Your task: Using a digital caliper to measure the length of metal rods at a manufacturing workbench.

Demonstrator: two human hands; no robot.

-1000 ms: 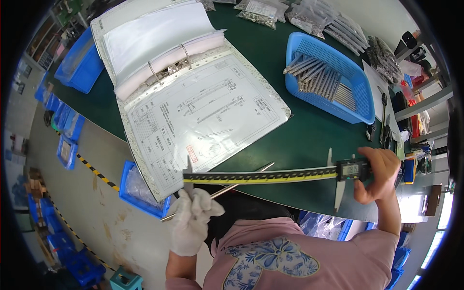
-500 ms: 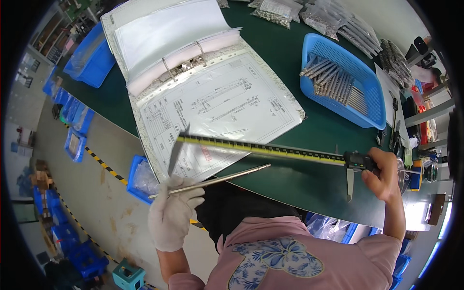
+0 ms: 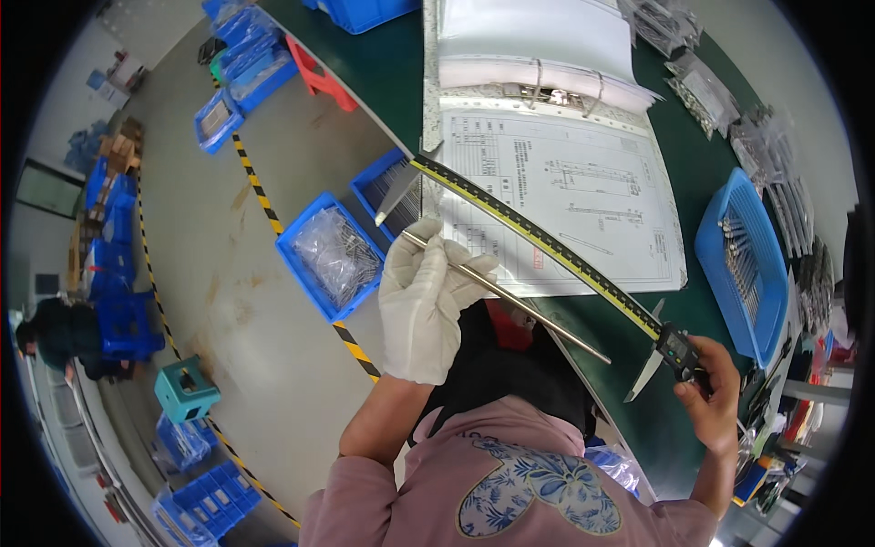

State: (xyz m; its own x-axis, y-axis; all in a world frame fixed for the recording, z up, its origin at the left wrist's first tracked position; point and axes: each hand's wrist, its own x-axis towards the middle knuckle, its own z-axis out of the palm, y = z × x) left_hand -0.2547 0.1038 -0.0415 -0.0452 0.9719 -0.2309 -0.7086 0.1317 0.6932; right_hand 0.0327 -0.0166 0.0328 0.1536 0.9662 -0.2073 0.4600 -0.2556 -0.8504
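Rod and caliper held apart. Likeliest mishap: the rod (image 3: 551, 321), gripped near one end, could pivot or slip through the smooth glove and fall past the edge of the surface (image 3: 360, 68), its long overhang being the cause. The caliper (image 3: 538, 232), borne only at its display end, could sag or knock the rod; pressure from the right thumb might also shift its widely parted jaws. The gloved left hand (image 3: 424, 310) grasps the rod: its short upper end just clears the fingers (image 3: 448, 253), while the greater length slants down rightward, below the caliper in view. The bare right hand (image 3: 715, 392) clasps the caliper's display end. The binder (image 3: 670, 210) lies behind the caliper beam.
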